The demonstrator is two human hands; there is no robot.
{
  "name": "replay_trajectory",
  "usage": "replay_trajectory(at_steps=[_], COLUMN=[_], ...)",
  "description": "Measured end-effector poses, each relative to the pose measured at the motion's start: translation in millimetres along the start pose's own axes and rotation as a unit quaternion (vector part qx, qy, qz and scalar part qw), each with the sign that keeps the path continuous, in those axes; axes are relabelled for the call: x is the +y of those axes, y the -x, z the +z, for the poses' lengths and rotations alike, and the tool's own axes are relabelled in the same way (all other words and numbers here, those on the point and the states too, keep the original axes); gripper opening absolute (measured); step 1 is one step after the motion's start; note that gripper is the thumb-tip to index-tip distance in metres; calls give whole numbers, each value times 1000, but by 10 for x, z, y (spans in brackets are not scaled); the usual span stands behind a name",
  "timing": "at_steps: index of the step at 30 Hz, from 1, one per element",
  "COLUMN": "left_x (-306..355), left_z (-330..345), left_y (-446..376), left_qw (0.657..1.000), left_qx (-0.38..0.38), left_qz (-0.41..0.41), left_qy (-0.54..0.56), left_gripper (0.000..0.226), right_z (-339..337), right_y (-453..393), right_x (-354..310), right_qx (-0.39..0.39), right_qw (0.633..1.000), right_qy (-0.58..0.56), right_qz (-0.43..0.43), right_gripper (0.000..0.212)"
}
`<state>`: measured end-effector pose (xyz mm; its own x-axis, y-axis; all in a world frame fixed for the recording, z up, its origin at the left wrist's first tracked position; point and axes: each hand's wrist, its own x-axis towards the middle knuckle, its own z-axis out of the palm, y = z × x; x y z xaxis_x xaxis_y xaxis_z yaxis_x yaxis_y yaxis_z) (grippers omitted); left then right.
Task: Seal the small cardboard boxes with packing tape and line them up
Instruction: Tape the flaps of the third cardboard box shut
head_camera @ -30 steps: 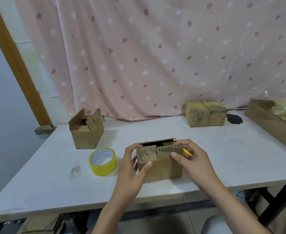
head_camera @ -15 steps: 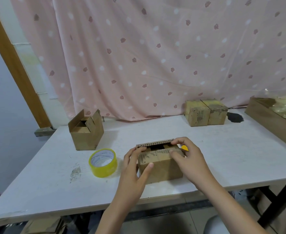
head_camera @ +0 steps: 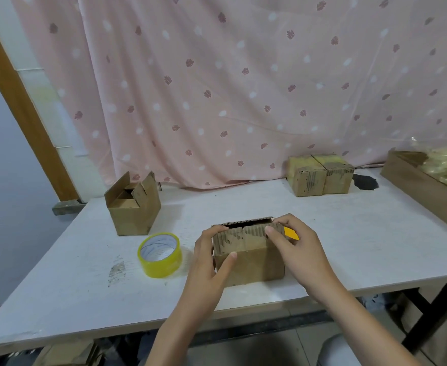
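Fingers (head_camera: pixel 268 229) of both hands were curled around the small cardboard box (head_camera: pixel 248 256); its flaps, raised a second earlier, had been pressed nearly flat, readied for the packing tape (head_camera: pixel 160 254).

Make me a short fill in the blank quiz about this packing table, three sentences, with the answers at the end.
1. The roll of packing tape on the table is ____ in colour.
2. Both the left hand and the right hand hold the same cardboard ____.
3. The open box with raised flaps stands on the ____ side of the table, across from the two sealed boxes by the curtain.

Missing words: yellow; box; left
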<state>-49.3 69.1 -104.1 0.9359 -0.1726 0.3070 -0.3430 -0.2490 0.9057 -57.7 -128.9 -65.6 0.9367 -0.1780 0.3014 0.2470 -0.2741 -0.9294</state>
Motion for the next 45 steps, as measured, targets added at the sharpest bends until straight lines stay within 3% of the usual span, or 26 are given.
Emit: replay_trajectory(at_steps=[6, 11, 13, 16, 20, 24, 29, 36, 40, 42, 45], left_x=[4, 26, 33, 64, 98, 108, 20, 19, 1, -36, -93], left_z=[-3, -2, 7, 16, 34, 70, 105, 110, 100, 118, 146], left_y=[4, 14, 24, 46, 71, 94, 69, -18, -21, -20, -33], left_qw=[1000, 1000, 999, 998, 995, 986, 938, 930, 931, 934, 942], left_qx=[-2, 5, 18, 32, 36, 48, 73, 71, 63, 57, 50], left_qz=[-3, 2, 14, 28, 54, 86, 198, 199, 196, 190, 177], left_qy=[5, -13, -34, -52, -71, -132, -275, -301, -302, -297, -282], left_gripper=[53, 49, 45, 49, 52, 46, 34, 28, 25, 27, 30], right_z=[4, 91, 109, 124, 103, 81, 98, 107, 98, 107, 137], right_y=[-20, -71, -53, -17, 21, 66, 61, 103, 97, 41, 2], right_x=[16, 49, 52, 77, 157, 182, 221, 160, 87, 86, 81], right_qx=[11, 42, 41, 50, 34, 8, 13, 19, 26, -13, -84], right_qw=[999, 995, 995, 992, 981, 981, 978, 966, 946, 906, 867], right_qy=[7, 46, 63, 113, 176, 184, 193, 243, 291, 376, 447], right_qz=[40, 79, 59, -10, -78, -67, -81, -90, -140, -195, -205], right_gripper=[18, 8, 17, 5, 17, 13, 18, 20, 49, 50, 78])
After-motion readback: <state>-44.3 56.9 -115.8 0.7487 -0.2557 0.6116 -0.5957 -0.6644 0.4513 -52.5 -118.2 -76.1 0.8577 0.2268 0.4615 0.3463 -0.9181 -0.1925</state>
